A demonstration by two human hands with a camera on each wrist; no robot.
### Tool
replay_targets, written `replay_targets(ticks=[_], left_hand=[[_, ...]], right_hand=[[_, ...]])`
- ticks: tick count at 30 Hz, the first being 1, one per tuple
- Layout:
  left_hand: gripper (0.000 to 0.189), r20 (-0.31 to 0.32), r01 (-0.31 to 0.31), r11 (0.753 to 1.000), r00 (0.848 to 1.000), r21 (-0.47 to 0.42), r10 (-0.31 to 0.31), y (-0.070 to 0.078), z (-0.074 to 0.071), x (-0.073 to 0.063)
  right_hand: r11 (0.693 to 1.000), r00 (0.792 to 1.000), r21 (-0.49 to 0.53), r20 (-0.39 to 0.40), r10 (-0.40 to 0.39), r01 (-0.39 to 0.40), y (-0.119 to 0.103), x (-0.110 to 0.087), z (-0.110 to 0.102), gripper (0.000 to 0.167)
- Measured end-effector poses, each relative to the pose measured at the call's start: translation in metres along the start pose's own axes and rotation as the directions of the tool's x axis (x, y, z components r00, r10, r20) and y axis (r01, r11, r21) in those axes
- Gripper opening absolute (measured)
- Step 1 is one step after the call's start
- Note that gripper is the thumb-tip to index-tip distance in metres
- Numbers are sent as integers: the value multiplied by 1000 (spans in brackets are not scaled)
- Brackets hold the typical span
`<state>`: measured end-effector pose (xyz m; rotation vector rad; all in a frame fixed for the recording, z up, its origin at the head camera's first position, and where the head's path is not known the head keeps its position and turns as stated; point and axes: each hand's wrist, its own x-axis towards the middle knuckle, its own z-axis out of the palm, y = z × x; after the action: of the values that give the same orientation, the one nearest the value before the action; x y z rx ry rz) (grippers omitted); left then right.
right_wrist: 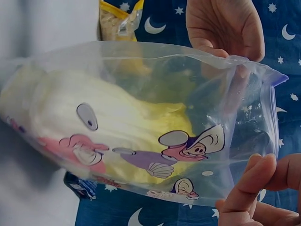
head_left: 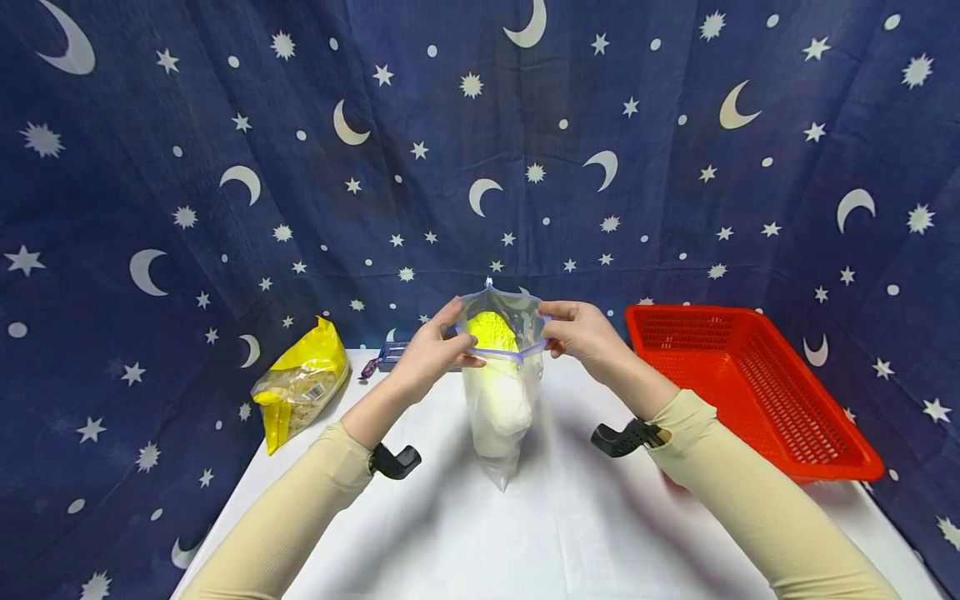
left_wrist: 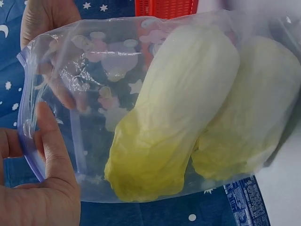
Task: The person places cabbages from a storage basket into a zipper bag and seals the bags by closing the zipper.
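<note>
A clear zip bag [head_left: 480, 433] with a purple zip rim stands upright over the white table, its mouth spread wide. My left hand [head_left: 437, 346] pinches the left side of the rim, with the thumb against the plastic. On the opposite side my right hand [head_left: 588, 335] grips the rim between thumb and fingers. Inside the bag are two pale napa cabbages; one cabbage [left_wrist: 183, 99] lies beside the other cabbage [left_wrist: 256, 103], yellow leafy ends toward the mouth. Cartoon prints [right_wrist: 193, 150] cover part of the bag in the right wrist view.
A red plastic basket [head_left: 705, 383] stands at the right. On the left lies a yellow food packet [head_left: 307, 383] with a clear window. A small purple wrapped item [head_left: 369, 369] and a blue package [head_left: 390, 356] sit near the back edge, before a dark blue curtain [head_left: 420, 217].
</note>
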<state>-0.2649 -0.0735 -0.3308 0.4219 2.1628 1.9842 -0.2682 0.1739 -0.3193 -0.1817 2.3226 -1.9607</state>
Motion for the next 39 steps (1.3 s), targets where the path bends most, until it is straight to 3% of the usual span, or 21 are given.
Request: replay_targets(ticks=[11, 20, 32, 35, 39], left_hand=[[79, 23, -19, 999, 1000, 41, 18, 5, 5, -1], [86, 56, 8, 998, 998, 65, -12, -3, 8, -1], [97, 42, -43, 998, 998, -55, 45, -13, 10, -1], [95, 33, -45, 995, 998, -87, 48, -17, 10, -1], [84, 46, -55, 982, 997, -179, 65, -22, 10, -1]], right_hand=[[998, 998, 9, 13, -60, 60, -8, 2, -2, 62], [996, 993, 51, 94, -74, 69, 4, 2, -1, 67], [994, 991, 63, 92, -96, 90, 24, -14, 3, 66], [986, 980, 67, 122, -160, 153, 30, -25, 5, 68], [974, 954, 24, 199, -224, 224, 40, -40, 9, 90]])
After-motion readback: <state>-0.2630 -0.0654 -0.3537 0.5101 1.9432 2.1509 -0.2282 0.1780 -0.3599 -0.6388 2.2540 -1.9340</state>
